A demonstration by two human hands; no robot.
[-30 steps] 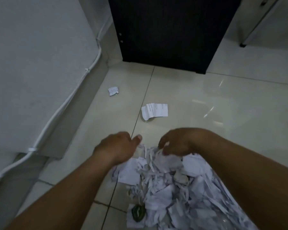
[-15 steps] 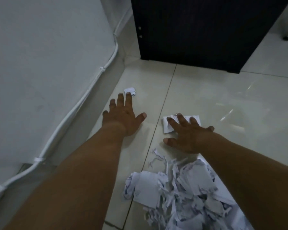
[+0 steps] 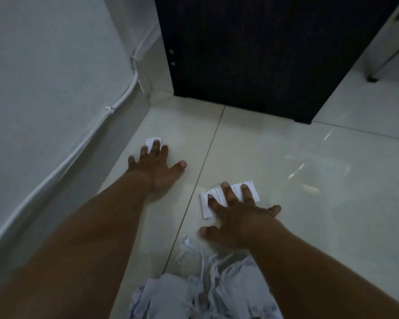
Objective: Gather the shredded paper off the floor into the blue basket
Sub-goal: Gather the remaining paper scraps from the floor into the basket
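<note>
While I lean over the pale tiled floor (image 3: 274, 157), both of my hands lie flat on it with the fingers spread, gripping nothing. My left hand (image 3: 156, 166) is stretched toward the wall (image 3: 44, 77), and its longest fingertips rest on a small white scrap of paper (image 3: 152, 141) that lies near the skirting. My right hand (image 3: 237, 215) presses down on a larger flat slip of paper (image 3: 217, 196), three fingers across it, the thumb out to the left and the little finger off its right edge on bare tile. That slip carries lines of small print, but they are too blurred for me to read. Below my right wrist, at the bottom of the view, sits the pile of shredded paper (image 3: 194, 293), a loose heap of white strips and crumpled pieces between my two forearms. One piece in it shows a short dark printed mark that I cannot make out. A thin tile joint runs between my hands from the pile up toward a dark cabinet (image 3: 263, 54) standing on the floor ahead. A white cable (image 3: 78, 146) is clipped along the wall on my left. The blue basket does not show in this view.
</note>
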